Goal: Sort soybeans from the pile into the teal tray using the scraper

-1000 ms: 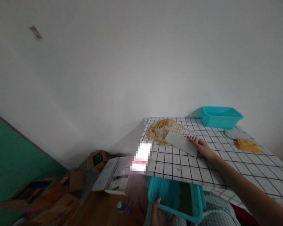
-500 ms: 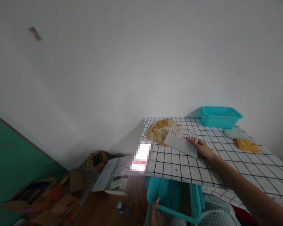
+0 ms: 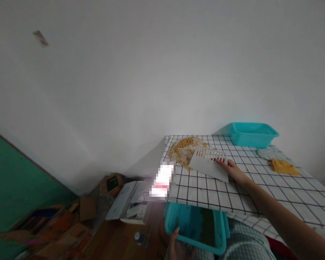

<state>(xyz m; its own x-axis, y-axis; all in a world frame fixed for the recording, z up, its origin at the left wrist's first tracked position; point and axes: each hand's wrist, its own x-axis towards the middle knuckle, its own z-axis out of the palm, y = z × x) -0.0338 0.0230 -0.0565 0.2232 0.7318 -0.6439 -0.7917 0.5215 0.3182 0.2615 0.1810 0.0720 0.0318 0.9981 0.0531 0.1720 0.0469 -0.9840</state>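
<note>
My right hand (image 3: pixel 233 170) grips the right end of a flat white plastic scraper (image 3: pixel 207 167) with a row of slots along its far edge. The scraper lies low over the table, its left end against a pile of yellow beans and pale grains (image 3: pixel 188 148). Below the table's front edge, my left hand (image 3: pixel 173 236) holds the near left rim of a teal plastic basin (image 3: pixel 220 249), thumb over the rim. Dark green small grains (image 3: pixel 207 227) lie on the right side of its bottom. The fingers under the basin are hidden.
A checked cloth covers the table (image 3: pixel 206 195). At its back right are another teal basin (image 3: pixel 254 139), a clear round lid-like item (image 3: pixel 265 154) and a yellow cloth (image 3: pixel 284 167). A pixelated bright patch covers the left corner. Boxes (image 3: pixel 88 208) and a bottle (image 3: pixel 138 237) stand on the floor.
The basin in my left hand has shifted slightly left and up. The scraper's slotted edge has tilted a little nearer, while my right hand has hardly moved.
</note>
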